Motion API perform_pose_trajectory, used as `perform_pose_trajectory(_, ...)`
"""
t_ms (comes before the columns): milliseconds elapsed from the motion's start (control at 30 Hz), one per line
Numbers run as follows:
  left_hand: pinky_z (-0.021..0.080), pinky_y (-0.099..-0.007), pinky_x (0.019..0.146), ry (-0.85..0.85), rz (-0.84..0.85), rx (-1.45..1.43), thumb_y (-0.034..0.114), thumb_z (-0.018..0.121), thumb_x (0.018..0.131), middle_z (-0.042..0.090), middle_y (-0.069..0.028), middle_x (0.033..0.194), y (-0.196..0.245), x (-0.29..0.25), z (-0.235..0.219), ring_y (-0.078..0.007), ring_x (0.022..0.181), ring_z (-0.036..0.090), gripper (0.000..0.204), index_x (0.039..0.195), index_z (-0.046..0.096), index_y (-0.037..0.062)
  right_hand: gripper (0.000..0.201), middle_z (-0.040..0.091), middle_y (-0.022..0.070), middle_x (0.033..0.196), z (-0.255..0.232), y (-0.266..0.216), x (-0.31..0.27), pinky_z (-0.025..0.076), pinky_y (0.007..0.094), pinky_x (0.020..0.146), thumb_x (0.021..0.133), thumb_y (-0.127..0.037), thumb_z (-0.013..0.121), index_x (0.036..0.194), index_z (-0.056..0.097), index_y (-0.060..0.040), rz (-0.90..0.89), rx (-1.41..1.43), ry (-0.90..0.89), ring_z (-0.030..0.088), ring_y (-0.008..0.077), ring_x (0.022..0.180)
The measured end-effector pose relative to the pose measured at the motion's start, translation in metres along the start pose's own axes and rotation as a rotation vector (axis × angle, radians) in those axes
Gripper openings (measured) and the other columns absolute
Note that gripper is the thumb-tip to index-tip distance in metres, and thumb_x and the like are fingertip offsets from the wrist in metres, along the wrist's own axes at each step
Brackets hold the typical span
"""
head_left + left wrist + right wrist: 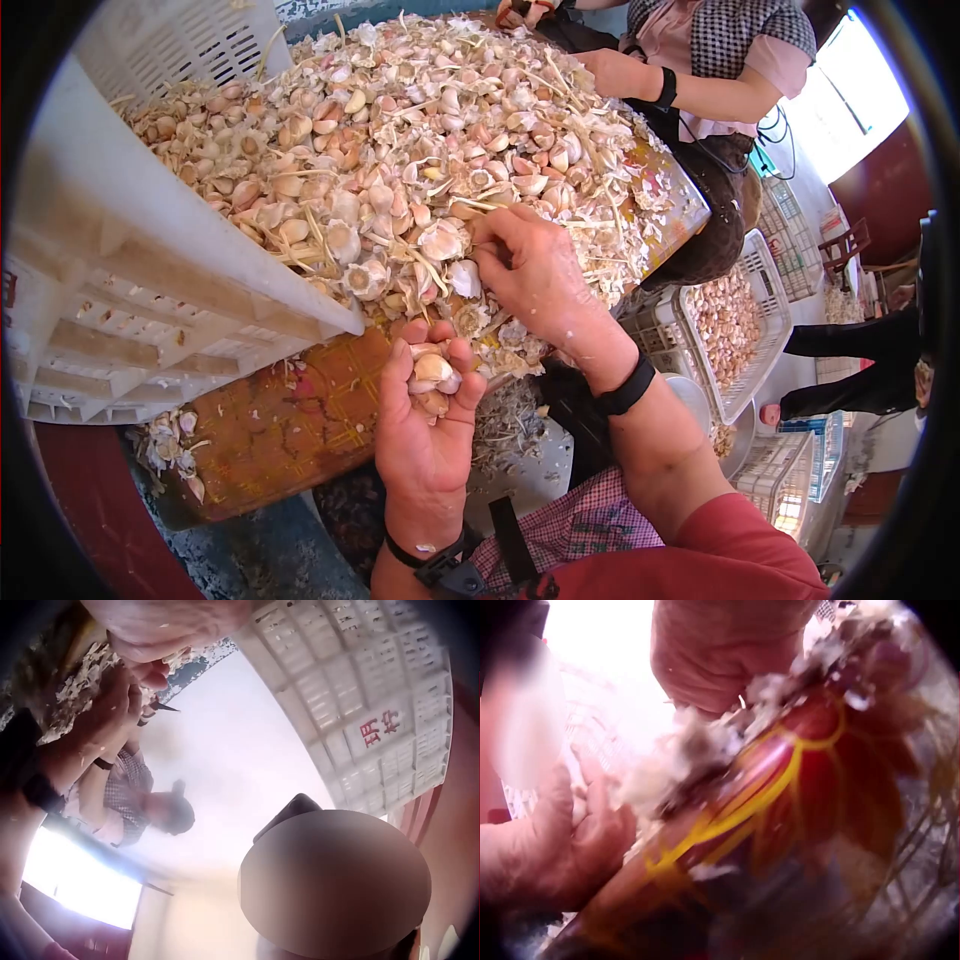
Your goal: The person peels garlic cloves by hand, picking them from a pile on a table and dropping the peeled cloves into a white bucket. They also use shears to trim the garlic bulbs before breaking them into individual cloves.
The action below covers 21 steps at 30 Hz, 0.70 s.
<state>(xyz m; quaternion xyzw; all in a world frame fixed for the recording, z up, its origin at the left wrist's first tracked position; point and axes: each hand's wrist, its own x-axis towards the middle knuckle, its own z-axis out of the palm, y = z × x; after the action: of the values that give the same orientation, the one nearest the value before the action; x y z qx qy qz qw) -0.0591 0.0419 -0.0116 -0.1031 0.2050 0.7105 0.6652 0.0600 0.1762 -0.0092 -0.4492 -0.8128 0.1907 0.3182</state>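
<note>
In the head view my left hand [430, 430] is palm up near the table's front edge, its fingers curled round several garlic cloves [433, 370]. My right hand [535, 275] reaches onto the garlic pile [380, 170], thumb and forefinger bent close together at a whitish clove or skin [464, 278]; whether they pinch anything cannot be seen. In the right wrist view the left hand [562, 840] shows at the left, and the right hand [735, 652] is at the top, its fingertips hidden. The left wrist view shows the left hand [172, 626] at the top edge, its held cloves out of sight.
A white plastic crate [180, 300] leans at the left on the patterned table [300, 410]. Across the pile another person's arm [700, 95] reaches in. Crates of garlic [725, 320] stand on the floor at the right, near a person's dark-clad legs [845, 365].
</note>
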Motion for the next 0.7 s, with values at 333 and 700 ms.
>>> perform_pose_trajectory(333, 0.058, -0.0396, 0.079, -0.018, 0.032, -0.068, 0.023, 0.050, 0.098, 0.062, -0.0131, 0.110, 0.000, 0.001, -0.001, -0.0251, 0.096, 0.063, 0.022, 0.110, 0.058, 0.0054, 0.017, 0.064, 0.0141, 0.086, -0.040, -0.059, -0.018, 0.050, 0.0351, 0.065, 0.083, -0.007, 0.065, 0.099, 0.067, -0.0006, -0.181, 0.435, -0.310, 0.064, 0.0293, 0.075)
perform_pose_trajectory(700, 0.054, -0.0344, 0.066, -0.116, -0.091, -0.299, 0.023, 0.051, 0.098, 0.057, -0.0104, 0.110, 0.010, 0.002, -0.014, -0.0231, 0.095, 0.057, 0.019, 0.102, 0.059, 0.0053, 0.019, 0.058, 0.0168, 0.094, 0.015, -0.019, 0.011, 0.048, 0.0444, 0.074, 0.082, -0.013, 0.062, 0.098, 0.061, -0.0028, -0.075, 0.056, 0.075, 0.059, 0.0359, 0.087)
